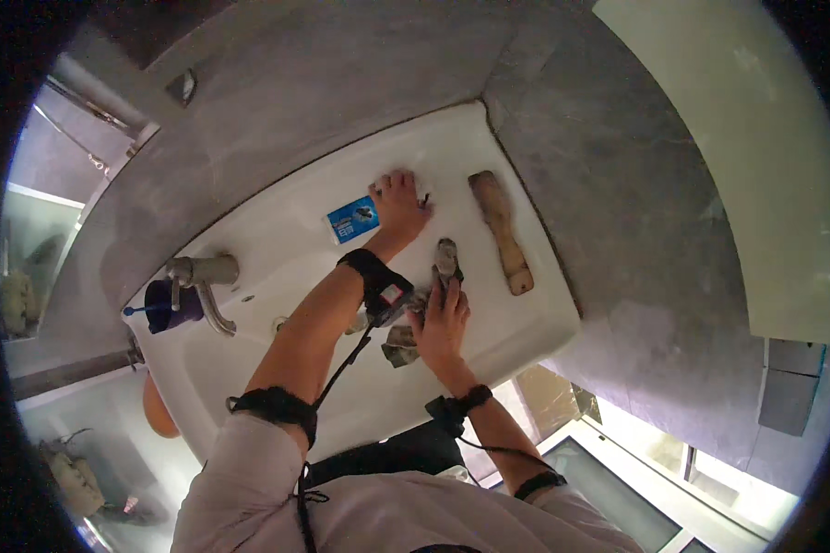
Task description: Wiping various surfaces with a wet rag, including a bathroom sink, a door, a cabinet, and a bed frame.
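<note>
My left hand (400, 208) is at the back of the white sink, with its fingers curled down over something pale and mostly hidden. A small dark tip shows beside its thumb. Touching or close to this hand lies a blue-and-white packet (352, 219). Nearer to me, my right hand (444, 324) presses its fingers onto a damp dark grey cloth (447, 258), sock-like in shape and paler at its far end. Another crumpled grey cloth piece (399, 347) lies just left of that hand, partly covered by it.
A wooden brush (501, 230) with a narrow handle lies on the sink's right side. The metal faucet (203, 271) stands at the left, beside a dark purple cup (171, 309) holding a blue stick. Grey walls rise behind the sink (544, 318) and to its right.
</note>
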`<action>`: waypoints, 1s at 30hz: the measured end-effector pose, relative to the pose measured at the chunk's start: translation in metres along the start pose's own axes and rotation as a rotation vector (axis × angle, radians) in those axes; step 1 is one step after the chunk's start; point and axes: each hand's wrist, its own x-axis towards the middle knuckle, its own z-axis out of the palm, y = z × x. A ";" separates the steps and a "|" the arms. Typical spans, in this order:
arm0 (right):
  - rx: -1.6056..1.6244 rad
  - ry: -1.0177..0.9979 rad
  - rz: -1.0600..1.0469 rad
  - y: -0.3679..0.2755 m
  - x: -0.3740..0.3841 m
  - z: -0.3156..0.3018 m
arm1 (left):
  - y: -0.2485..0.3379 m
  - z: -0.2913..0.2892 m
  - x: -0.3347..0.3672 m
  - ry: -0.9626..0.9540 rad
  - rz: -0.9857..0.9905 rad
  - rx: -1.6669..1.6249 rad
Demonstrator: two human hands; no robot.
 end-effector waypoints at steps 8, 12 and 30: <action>-0.034 -0.077 0.062 0.000 0.096 0.006 | -0.057 -0.009 -0.035 -0.125 0.033 0.145; 0.065 0.012 0.003 -0.002 0.152 0.018 | -0.071 -0.024 -0.057 -0.119 -0.002 0.137; 0.471 0.156 -0.480 0.011 0.241 0.057 | -0.066 -0.013 -0.071 -0.004 -0.237 0.010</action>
